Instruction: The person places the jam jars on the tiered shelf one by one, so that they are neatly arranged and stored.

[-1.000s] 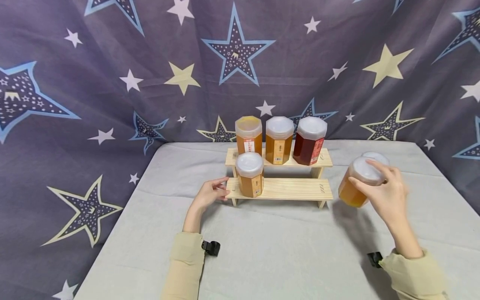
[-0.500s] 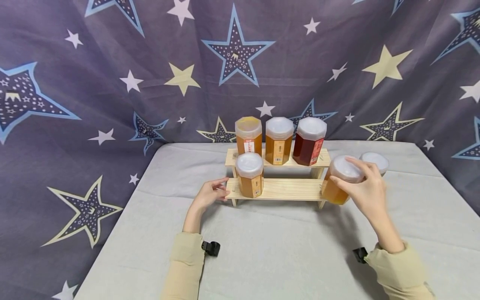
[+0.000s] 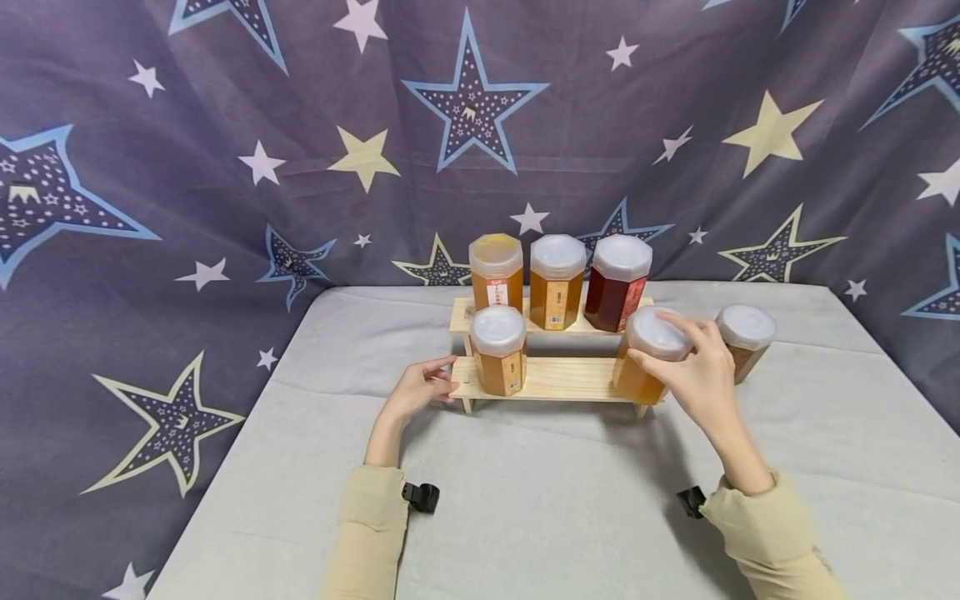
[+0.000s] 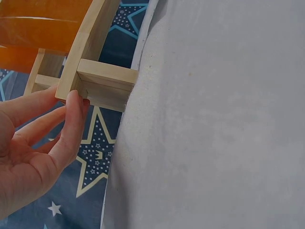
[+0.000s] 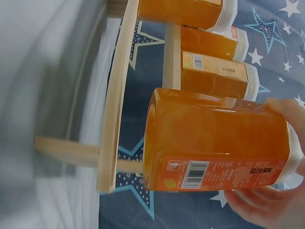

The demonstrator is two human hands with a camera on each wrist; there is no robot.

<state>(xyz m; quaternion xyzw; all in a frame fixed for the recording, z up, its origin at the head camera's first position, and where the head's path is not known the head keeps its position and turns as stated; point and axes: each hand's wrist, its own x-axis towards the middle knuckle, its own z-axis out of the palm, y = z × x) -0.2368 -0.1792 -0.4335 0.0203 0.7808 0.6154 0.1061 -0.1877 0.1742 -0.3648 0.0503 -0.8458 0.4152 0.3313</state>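
My right hand (image 3: 701, 367) grips a honey jar (image 3: 641, 375) near its white lid, thumb on one side and fingers on the other. The jar hangs tilted over the right end of the lower tier of a wooden two-step rack (image 3: 570, 379). In the right wrist view its barcode label faces the camera and its base is apart from the board. My left hand (image 3: 420, 387) pinches the left end of that lower board (image 4: 69, 78) between thumb and fingers. Another honey jar (image 3: 500, 354) stands at the left of the lower tier.
On the upper tier stand a yellow-topped jar (image 3: 497, 267), an amber jar (image 3: 557, 279) and a dark red jar (image 3: 618, 283). Another lidded jar (image 3: 746, 333) stands on the grey cloth (image 3: 525, 500) right of the rack. A star-patterned curtain (image 3: 570, 125) hangs behind.
My right hand has carried the honey jar leftward from beside the rack to over the lower tier's right end, uncovering the jar behind. The left hand has stayed on the rack.
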